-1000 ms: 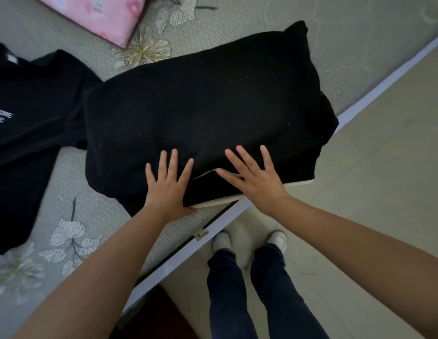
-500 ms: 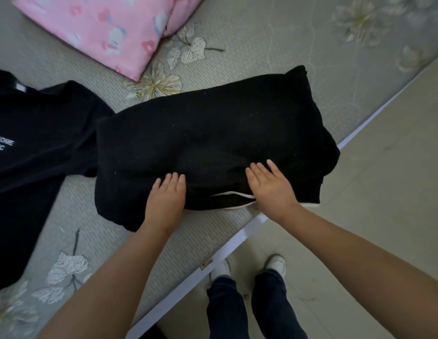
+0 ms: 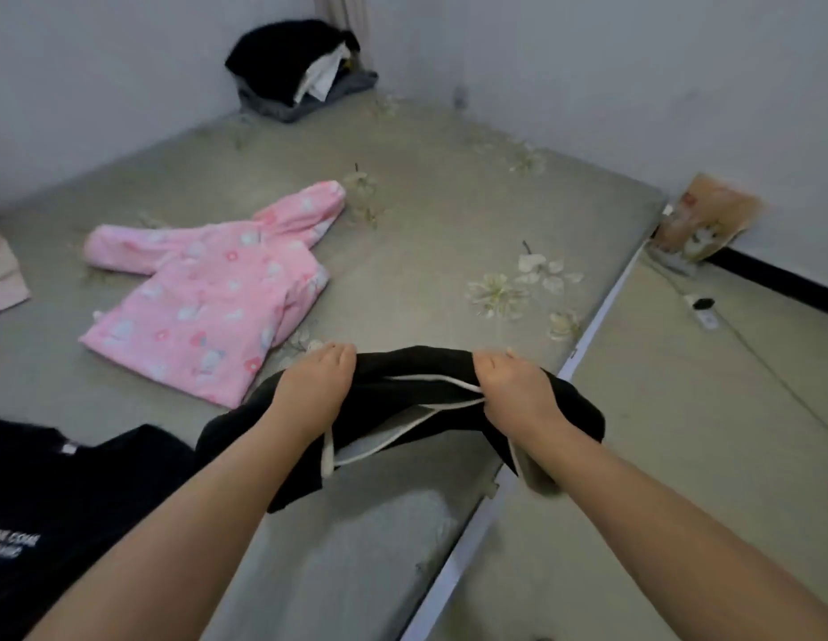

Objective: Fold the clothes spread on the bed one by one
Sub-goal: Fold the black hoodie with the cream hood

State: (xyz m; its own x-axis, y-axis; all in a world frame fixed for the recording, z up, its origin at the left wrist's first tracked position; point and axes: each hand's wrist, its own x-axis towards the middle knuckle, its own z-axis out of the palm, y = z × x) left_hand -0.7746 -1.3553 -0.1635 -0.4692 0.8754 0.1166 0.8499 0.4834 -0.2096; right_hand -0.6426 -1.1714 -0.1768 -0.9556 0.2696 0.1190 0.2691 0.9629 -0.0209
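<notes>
The left hand (image 3: 316,390) and the right hand (image 3: 517,390) each grip the folded black garment with white trim (image 3: 402,400), fingers curled over its far edge. The garment is held up above the near edge of the grey floral-printed bed (image 3: 449,215), its ends sagging below both hands. A pink hooded child's jacket with floral print (image 3: 208,293) lies flat on the bed beyond the left hand. A black T-shirt with white lettering (image 3: 56,492) lies at the near left. A pile of dark and white folded clothes (image 3: 296,69) sits in the far corner against the wall.
</notes>
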